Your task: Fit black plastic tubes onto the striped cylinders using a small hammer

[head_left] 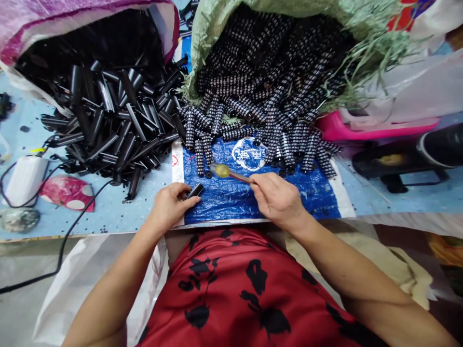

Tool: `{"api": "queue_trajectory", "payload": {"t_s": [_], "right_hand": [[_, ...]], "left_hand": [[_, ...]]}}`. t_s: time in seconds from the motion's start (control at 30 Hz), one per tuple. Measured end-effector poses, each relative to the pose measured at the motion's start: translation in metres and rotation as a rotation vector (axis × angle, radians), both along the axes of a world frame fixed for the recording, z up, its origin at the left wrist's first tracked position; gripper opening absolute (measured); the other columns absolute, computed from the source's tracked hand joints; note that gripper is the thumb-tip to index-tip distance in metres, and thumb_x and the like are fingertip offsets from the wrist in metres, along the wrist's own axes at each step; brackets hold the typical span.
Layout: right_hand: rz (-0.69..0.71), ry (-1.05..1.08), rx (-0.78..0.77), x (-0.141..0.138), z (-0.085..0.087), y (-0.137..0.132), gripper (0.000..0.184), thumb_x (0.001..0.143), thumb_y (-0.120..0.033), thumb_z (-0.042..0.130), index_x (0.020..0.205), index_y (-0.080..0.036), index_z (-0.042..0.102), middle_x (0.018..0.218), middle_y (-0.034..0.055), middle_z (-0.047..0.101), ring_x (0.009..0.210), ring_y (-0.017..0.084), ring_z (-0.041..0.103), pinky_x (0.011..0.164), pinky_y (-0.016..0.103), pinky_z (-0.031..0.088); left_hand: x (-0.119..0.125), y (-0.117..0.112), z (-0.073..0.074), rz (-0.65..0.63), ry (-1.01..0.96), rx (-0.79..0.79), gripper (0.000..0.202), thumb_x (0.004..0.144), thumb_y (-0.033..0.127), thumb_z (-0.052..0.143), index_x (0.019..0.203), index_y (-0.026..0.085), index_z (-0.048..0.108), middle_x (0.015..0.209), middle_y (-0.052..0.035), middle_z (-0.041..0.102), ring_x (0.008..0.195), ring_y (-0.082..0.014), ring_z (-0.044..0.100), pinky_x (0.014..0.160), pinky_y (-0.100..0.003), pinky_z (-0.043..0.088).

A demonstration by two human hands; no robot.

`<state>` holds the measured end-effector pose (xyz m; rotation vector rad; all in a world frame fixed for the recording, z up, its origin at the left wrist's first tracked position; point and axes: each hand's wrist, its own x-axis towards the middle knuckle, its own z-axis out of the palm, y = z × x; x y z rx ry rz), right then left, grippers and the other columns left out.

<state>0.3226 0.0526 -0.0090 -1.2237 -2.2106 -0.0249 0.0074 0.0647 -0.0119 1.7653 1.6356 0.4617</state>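
Note:
My left hand (170, 205) is closed round a short black plastic tube (196, 191), whose far end sticks out past the fingers near the table's front edge. In my right hand (277, 196) is the thin handle of a small mallet (222, 170) with a yellowish, partly see-through head. The mallet's head is above the blue sheet (231, 202), up and right of the tube and apart from it. Behind my hands lie many perforated black cylinders (235, 86), like hair roller cores, spilling from a green woven sack (202, 43).
Left, a heap of plain black tubes (126, 130) spills from a purple sack (90, 12). A white adapter (27, 179) with a cable and a pink spotted piece (68, 193) lie at far left. Right are a pink tray (383, 132) and a black cylindrical device (398, 156).

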Motion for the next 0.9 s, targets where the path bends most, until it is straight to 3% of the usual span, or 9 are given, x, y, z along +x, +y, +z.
{"api": "queue_trajectory", "payload": {"t_s": [0.1, 0.23, 0.4, 0.47, 0.57, 0.63, 0.77, 0.83, 0.9], "right_hand": [[0.112, 0.091, -0.024, -0.023, 0.009, -0.002, 0.020, 0.106, -0.020, 0.047, 0.115, -0.017, 0.064, 0.089, 0.0076, 0.070, 0.079, 0.019, 0.063, 0.073, 0.031, 0.050], [0.144, -0.091, -0.112, -0.041, 0.011, 0.001, 0.028, 0.108, -0.026, 0.047, 0.088, -0.018, 0.065, 0.072, 0.0043, 0.060, 0.065, 0.017, 0.056, 0.060, 0.033, 0.041], [0.388, 0.155, -0.012, -0.049, 0.017, -0.004, 0.021, 0.105, -0.023, 0.049, 0.114, -0.013, 0.065, 0.088, 0.0089, 0.069, 0.077, 0.019, 0.062, 0.071, 0.032, 0.047], [0.471, 0.106, -0.025, -0.055, 0.016, -0.009, 0.019, 0.106, -0.025, 0.050, 0.107, -0.015, 0.066, 0.081, 0.0065, 0.066, 0.073, 0.018, 0.059, 0.067, 0.032, 0.045], [0.459, -0.100, -0.096, -0.060, 0.010, -0.013, 0.023, 0.106, -0.026, 0.053, 0.087, -0.017, 0.064, 0.069, 0.0018, 0.056, 0.063, 0.017, 0.052, 0.060, 0.033, 0.039], [0.461, -0.091, -0.094, -0.055, 0.006, -0.013, 0.021, 0.105, -0.025, 0.053, 0.091, -0.016, 0.065, 0.071, 0.0020, 0.058, 0.064, 0.016, 0.053, 0.062, 0.033, 0.041], [0.370, 0.047, -0.024, -0.019, -0.002, -0.004, 0.016, 0.102, -0.021, 0.059, 0.112, -0.011, 0.066, 0.086, 0.0063, 0.068, 0.074, 0.017, 0.061, 0.070, 0.030, 0.048], [0.262, -0.009, 0.009, 0.002, -0.010, 0.001, 0.017, 0.098, -0.019, 0.066, 0.114, -0.011, 0.066, 0.092, 0.0078, 0.071, 0.079, 0.018, 0.064, 0.075, 0.030, 0.050], [0.176, -0.087, 0.037, 0.015, -0.018, 0.006, 0.015, 0.096, -0.020, 0.071, 0.108, -0.012, 0.068, 0.092, 0.0069, 0.072, 0.078, 0.018, 0.064, 0.075, 0.031, 0.050]], "left_hand": [[0.003, 0.003, 0.000, 0.032, -0.043, -0.074, 0.036, 0.077, 0.053, 0.081, 0.088, 0.020, 0.073, 0.066, 0.0020, 0.058, 0.058, -0.0136, 0.049, 0.056, -0.027, 0.035], [0.005, 0.008, 0.002, 0.028, -0.069, -0.119, 0.035, 0.076, 0.050, 0.080, 0.078, 0.020, 0.063, 0.060, 0.0039, 0.053, 0.055, -0.0126, 0.045, 0.054, -0.026, 0.031], [-0.001, 0.023, 0.005, -0.037, -0.142, -0.246, 0.043, 0.066, 0.052, 0.085, 0.077, 0.020, 0.060, 0.062, 0.0038, 0.056, 0.057, -0.0128, 0.046, 0.054, -0.025, 0.031], [0.002, 0.029, 0.006, -0.043, -0.137, -0.293, 0.044, 0.064, 0.052, 0.086, 0.076, 0.020, 0.058, 0.061, 0.0045, 0.054, 0.056, -0.0126, 0.045, 0.053, -0.025, 0.030], [0.014, 0.033, 0.009, -0.065, -0.023, -0.280, 0.040, 0.067, 0.044, 0.085, 0.074, 0.020, 0.054, 0.062, 0.0047, 0.052, 0.057, -0.0122, 0.043, 0.055, -0.026, 0.029], [0.017, 0.029, 0.017, -0.094, 0.100, -0.226, 0.033, 0.072, 0.037, 0.082, 0.077, 0.020, 0.054, 0.063, 0.0043, 0.053, 0.058, -0.0124, 0.044, 0.057, -0.027, 0.027], [-0.029, -0.003, 0.049, -0.224, 0.222, -0.189, 0.023, 0.080, 0.033, 0.073, 0.076, 0.019, 0.054, 0.068, 0.0030, 0.054, 0.061, -0.0124, 0.045, 0.058, -0.027, 0.027], [-0.070, -0.026, 0.065, -0.381, 0.157, -0.417, 0.029, 0.082, 0.044, 0.074, 0.075, 0.019, 0.060, 0.063, 0.0039, 0.051, 0.058, -0.0122, 0.044, 0.055, -0.027, 0.028], [-0.103, -0.042, 0.072, -0.322, 0.094, -0.488, 0.038, 0.078, 0.056, 0.078, 0.088, 0.020, 0.070, 0.064, 0.0036, 0.054, 0.059, -0.0139, 0.049, 0.055, -0.026, 0.034]]}}
